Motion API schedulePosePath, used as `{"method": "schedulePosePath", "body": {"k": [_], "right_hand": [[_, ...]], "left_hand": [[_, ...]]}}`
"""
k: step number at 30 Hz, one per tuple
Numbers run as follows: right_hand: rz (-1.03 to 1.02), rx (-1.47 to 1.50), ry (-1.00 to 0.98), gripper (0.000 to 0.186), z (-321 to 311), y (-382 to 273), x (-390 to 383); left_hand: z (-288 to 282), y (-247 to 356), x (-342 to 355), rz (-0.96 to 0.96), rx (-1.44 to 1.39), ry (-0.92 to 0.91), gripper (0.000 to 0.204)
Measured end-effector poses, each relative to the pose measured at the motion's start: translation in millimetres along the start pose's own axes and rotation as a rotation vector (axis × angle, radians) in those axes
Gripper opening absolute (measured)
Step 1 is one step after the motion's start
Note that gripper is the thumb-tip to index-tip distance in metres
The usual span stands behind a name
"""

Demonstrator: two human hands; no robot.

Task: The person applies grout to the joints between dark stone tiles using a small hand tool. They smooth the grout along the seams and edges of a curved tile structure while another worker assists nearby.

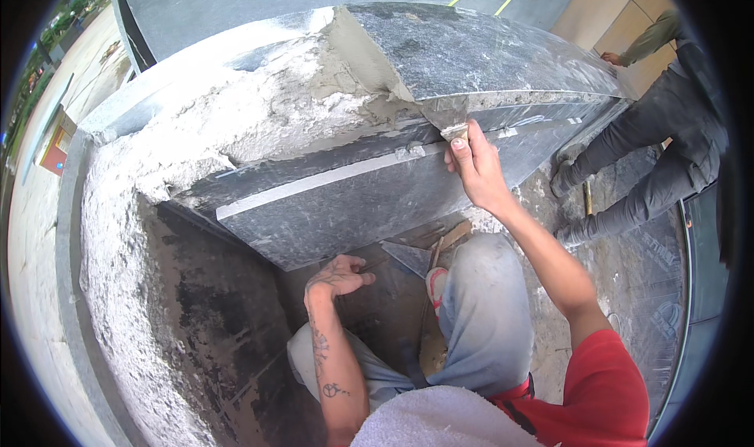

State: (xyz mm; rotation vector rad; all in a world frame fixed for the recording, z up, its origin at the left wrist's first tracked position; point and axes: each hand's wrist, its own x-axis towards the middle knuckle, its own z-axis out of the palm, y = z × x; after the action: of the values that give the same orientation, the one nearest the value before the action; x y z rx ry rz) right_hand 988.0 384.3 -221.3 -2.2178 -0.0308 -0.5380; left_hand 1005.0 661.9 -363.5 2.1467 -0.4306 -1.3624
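My right hand (475, 168) grips the short handle of a putty knife (447, 116). Its flat blade meets the front edge of the wall top, just under the dark stone top slab (487, 58). Left of that slab, a smooth band of wet grey mortar (363, 54) runs across the wall top. Below the blade stands an upright stone panel (338, 207) with a pale strip along it. Over my lap, my left hand (336, 277) hangs near the panel's lower edge, fingers loosely bent and apart, with nothing visible in it.
Rough white mortar (259, 102) covers the wall top to the left and bends toward me. Scraps of wood (454, 233) and a triangular stone offcut (408, 255) lie by my foot. At the right, another person in grey trousers (664, 145) stands close to the wall.
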Motion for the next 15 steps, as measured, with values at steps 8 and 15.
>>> {"method": "schedulePosePath", "body": {"k": [8,15], "right_hand": [[-0.08,-0.142,0.006,0.035,-35.3,23.1,-36.4],[-0.258,-0.334,-0.07,0.023,-3.9,-20.9,6.7]], "left_hand": [[7.6,-21.1,20.4,0.101,0.133,0.067,0.067],[6.1,-28.9,20.3,0.072,0.133,0.104,0.069]]}}
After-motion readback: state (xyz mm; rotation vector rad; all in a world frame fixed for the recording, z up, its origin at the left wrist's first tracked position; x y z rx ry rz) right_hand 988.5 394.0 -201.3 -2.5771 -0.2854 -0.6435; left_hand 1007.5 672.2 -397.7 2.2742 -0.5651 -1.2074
